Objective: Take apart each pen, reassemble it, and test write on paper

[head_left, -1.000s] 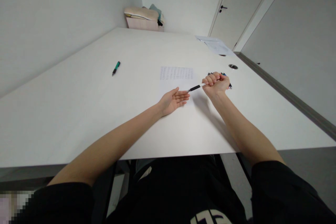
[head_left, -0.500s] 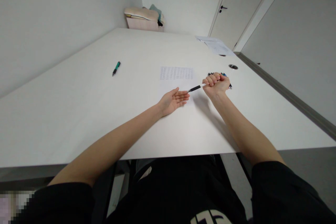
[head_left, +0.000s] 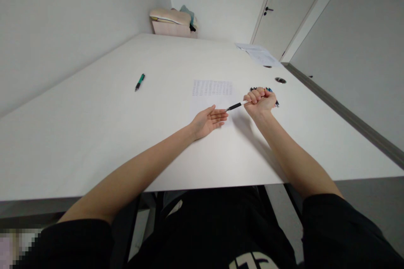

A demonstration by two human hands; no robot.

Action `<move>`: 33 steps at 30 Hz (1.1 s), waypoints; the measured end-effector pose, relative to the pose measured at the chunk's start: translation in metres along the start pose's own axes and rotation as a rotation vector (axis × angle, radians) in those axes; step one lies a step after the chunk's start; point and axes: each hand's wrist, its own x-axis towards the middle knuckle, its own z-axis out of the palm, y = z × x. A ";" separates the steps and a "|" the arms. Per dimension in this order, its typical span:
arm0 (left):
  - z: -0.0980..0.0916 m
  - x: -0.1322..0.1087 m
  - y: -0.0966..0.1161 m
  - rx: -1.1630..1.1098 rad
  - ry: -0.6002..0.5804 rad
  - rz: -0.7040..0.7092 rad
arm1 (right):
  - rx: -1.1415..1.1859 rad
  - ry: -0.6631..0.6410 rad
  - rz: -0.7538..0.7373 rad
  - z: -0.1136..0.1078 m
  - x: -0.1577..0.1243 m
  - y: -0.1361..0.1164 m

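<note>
sat at a white table (head_left: 94,134) with a printed sheet (head_left: 211,89) lying flat ahead. gripped a pen (head_left: 235,106) in the right hand (head_left: 259,101), curled into a tight fist just right of the sheet's near corner, knuckles up. pointed the pen's black end leftward and slightly down, over the sheet's near right edge, with its tip at the fingertips of the left hand (head_left: 208,120); could not tell whether touching or just short. held the left hand open, palm up, fingers loosely stretched, over the sheet's near edge, with nothing grasped in it. seen just behind the fist, right of the sheet and mostly hidden: a few more pens (head_left: 274,94). a little further right of the sheet, a round cable hole (head_left: 280,80). well left of the sheet, a green pen (head_left: 139,82) alone on the table. far beyond the sheet to the right, loose papers (head_left: 259,54); far beyond it at the table's end, a pale pile of cushions or bags (head_left: 172,21).
</note>
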 end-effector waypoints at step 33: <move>-0.001 0.001 -0.001 0.004 -0.014 0.006 | 0.067 0.006 0.038 0.000 0.000 0.001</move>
